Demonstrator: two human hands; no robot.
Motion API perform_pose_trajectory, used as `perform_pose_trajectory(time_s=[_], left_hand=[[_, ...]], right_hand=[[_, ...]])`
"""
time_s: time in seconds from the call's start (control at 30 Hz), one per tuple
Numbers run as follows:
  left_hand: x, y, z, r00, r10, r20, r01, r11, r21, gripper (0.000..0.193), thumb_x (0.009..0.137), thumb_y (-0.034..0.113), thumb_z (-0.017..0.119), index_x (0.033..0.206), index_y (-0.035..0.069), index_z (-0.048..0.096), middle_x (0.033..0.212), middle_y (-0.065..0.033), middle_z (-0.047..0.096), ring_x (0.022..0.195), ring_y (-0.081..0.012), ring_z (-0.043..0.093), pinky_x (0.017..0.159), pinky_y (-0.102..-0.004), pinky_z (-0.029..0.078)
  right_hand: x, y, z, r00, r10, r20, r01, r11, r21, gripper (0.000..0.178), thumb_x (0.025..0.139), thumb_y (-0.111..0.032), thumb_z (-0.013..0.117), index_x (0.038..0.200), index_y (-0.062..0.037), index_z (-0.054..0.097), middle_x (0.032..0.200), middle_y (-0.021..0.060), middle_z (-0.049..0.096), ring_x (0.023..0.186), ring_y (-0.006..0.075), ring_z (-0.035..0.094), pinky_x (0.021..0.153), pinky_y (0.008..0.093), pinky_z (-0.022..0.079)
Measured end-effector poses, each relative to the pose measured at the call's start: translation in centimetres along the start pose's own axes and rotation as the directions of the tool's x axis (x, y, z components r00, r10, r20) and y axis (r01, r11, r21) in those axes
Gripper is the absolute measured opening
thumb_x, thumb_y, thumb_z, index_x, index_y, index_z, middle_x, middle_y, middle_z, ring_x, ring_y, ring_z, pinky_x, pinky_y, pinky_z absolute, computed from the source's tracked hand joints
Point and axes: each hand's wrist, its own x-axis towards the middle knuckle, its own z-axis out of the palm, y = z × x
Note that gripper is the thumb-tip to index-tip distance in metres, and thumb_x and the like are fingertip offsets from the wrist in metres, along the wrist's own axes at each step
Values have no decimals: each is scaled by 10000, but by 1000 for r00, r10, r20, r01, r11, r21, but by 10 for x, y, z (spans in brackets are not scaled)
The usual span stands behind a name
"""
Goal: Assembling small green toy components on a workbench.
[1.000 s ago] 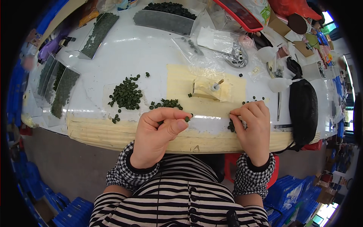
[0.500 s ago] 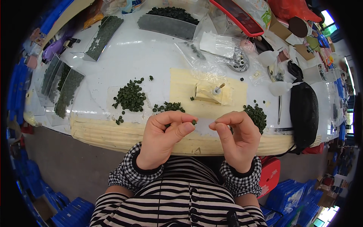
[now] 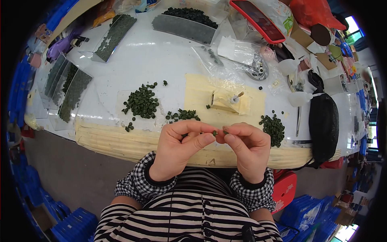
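Observation:
Over the table's front edge my two hands almost meet at the fingertips. Thumb and forefinger of my left hand (image 3: pixel 177 145) pinch a small dark green piece (image 3: pixel 215 133). My right hand (image 3: pixel 250 149) is closed in a pinch too, and a bit of dark green shows at its fingertips. Just beyond the left hand lies a small pile of green pieces (image 3: pixel 183 115), partly hidden by the fingers. A larger pile of green pieces (image 3: pixel 141 101) is farther left, and another pile of round green pieces (image 3: pixel 273 130) sits right of my right hand.
A yellowish block with a short peg (image 3: pixel 225 101) stands on a cream sheet (image 3: pixel 193 88) ahead of the hands. Clear trays of dark pieces (image 3: pixel 183 28) stand at the back and left. On the right are a red-cased phone (image 3: pixel 258 20), tweezers (image 3: pixel 298 117) and a black pouch (image 3: pixel 323 125).
My right hand has moved left to my left hand, so their fingertips now nearly touch. The left hand has shifted slightly right, still pinching the green piece.

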Motion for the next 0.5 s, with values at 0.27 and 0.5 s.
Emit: perform_pose_trajectory(time_s=[0.27,0.5], left_hand=[[0,-2,1,997,78,-3,-77,989,126,154,837,-10,671,989,-30,682,627,60,499,624,-17,488,691,-199,486],[0,-8,-2,985,168,-26,-153,943,295,181,791,-2,719,971,20,713,594,93,360,551,-10,294,535,-167,281]], right_hand=[[0,4,4,997,40,-59,-37,998,51,97,825,67,653,921,57,645,897,100,664,845,147,644,775,256,529],[-3,8,8,977,-189,-94,144,924,-355,142,760,80,689,893,41,655,862,99,664,793,148,619,710,257,491]])
